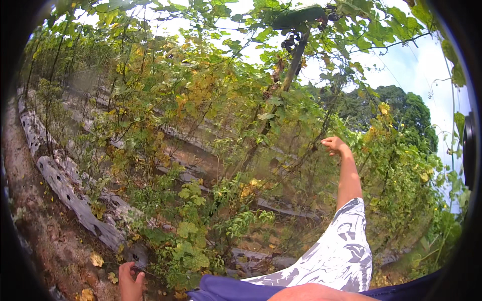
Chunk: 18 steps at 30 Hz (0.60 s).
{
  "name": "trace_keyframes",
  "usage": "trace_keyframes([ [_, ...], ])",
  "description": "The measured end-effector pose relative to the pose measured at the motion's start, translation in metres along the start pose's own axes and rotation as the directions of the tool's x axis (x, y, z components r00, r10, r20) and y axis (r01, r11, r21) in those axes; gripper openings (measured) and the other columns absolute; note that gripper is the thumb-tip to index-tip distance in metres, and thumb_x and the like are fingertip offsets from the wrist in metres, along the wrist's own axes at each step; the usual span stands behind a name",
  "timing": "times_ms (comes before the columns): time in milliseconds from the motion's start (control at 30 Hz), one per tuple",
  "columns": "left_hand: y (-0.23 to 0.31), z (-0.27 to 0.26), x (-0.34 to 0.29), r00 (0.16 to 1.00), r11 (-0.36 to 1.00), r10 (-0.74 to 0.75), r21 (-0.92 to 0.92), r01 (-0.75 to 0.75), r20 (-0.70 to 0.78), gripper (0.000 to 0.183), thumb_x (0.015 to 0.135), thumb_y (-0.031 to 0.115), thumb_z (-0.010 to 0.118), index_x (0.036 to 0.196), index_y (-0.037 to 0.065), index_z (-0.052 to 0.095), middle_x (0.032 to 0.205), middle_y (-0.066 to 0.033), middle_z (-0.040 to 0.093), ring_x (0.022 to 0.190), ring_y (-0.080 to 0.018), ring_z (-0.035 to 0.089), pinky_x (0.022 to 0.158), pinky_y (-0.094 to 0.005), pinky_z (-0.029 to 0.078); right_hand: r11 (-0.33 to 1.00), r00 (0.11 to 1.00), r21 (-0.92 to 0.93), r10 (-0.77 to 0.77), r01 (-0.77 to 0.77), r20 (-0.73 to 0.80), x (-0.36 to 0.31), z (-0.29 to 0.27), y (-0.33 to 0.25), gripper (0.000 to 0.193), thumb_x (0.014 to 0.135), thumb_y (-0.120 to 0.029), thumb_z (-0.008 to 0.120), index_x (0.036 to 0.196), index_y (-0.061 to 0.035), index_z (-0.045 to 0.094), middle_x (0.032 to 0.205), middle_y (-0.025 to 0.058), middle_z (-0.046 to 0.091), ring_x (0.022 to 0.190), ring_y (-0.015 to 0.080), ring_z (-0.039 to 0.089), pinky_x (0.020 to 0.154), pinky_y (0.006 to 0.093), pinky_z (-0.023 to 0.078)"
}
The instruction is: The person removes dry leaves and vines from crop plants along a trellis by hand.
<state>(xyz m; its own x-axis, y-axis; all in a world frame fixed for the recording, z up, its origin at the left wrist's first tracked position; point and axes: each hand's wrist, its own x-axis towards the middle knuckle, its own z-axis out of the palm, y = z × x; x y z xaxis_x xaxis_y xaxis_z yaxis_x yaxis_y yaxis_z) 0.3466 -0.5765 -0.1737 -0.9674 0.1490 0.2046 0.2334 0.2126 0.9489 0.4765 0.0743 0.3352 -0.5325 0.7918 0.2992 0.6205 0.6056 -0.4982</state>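
Observation:
My right hand (335, 145) is raised at the right of centre, its arm stretched forward in a white and grey patterned sleeve. The fingers are curled closed beside thin dry vine stems; what they hold, if anything, is too small to make out. Low at the left, my left hand (131, 284) hangs near the leafy plants, fingers loosely bent and thumb apart, with nothing seen in it. Above, a long green gourd (298, 17) lies among the vines by the top of a wooden post (295, 62).
Climbing vines (188, 100) with green and yellowed leaves fill the middle. Grey plastic mulch (75, 200) with holes covers the planting rows, beside a bare soil path (50, 236) at the left. Trees (401, 110) stand beyond on the right.

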Motion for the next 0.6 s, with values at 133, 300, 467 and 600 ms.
trace_keyframes([
  [133, 0.032, -0.053, -0.021, 1.000, 0.996, -0.024, 0.087, 0.024, 0.005, 0.042, 0.071, 0.002, 0.066, 0.111, 0.000, 0.054, 0.108, -0.0122, 0.053, 0.087, -0.0242, 0.054, 0.079, -0.0344, 0.046, 0.843, 0.921, -0.441, -0.380, 0.307, -0.085, -0.031, 0.002, -0.025, 0.025, 0.085, -0.020, 0.063, 0.108, -0.0119, 0.068, 0.104, 0.0061, 0.067, 0.079, 0.0139, 0.064, 0.071, 0.0309, 0.051],
  [300, 0.020, -0.105, -0.048, 0.994, 0.989, -0.050, 0.147, 0.035, 0.100, 0.039, 0.072, 0.004, 0.068, 0.109, 0.000, 0.055, 0.104, -0.0132, 0.055, 0.088, -0.0264, 0.055, 0.078, -0.0363, 0.046, 0.769, 0.824, -0.361, -0.566, 0.527, -0.003, -0.078, 0.021, -0.066, 0.035, 0.086, -0.021, 0.062, 0.119, -0.0098, 0.061, 0.092, 0.0094, 0.068, 0.079, 0.0155, 0.065, 0.070, 0.0321, 0.051],
  [467, 0.013, -0.148, -0.086, 0.986, 0.968, -0.147, 0.217, 0.126, 0.084, 0.040, 0.073, 0.007, 0.069, 0.109, 0.002, 0.054, 0.104, -0.0148, 0.055, 0.090, -0.0301, 0.054, 0.080, -0.0384, 0.045, 0.820, 0.820, -0.034, -0.567, 0.571, 0.080, -0.160, 0.051, -0.184, 0.077, 0.087, -0.023, 0.061, 0.148, -0.0197, 0.014, 0.093, 0.0137, 0.069, 0.072, 0.0166, 0.068, 0.066, 0.0300, 0.050],
  [600, -0.002, -0.164, -0.096, 0.981, 0.957, -0.189, 0.232, 0.175, 0.038, 0.044, 0.076, 0.011, 0.068, 0.117, 0.005, 0.052, 0.118, -0.0165, 0.051, 0.099, -0.0281, 0.055, 0.084, -0.0391, 0.045, 0.721, 0.731, 0.138, -0.648, 0.679, -0.213, -0.137, 0.058, -0.247, 0.083, 0.090, -0.029, 0.060, 0.149, -0.0196, 0.003, 0.092, 0.0130, 0.068, 0.070, 0.0159, 0.066, 0.059, 0.0285, 0.052],
])
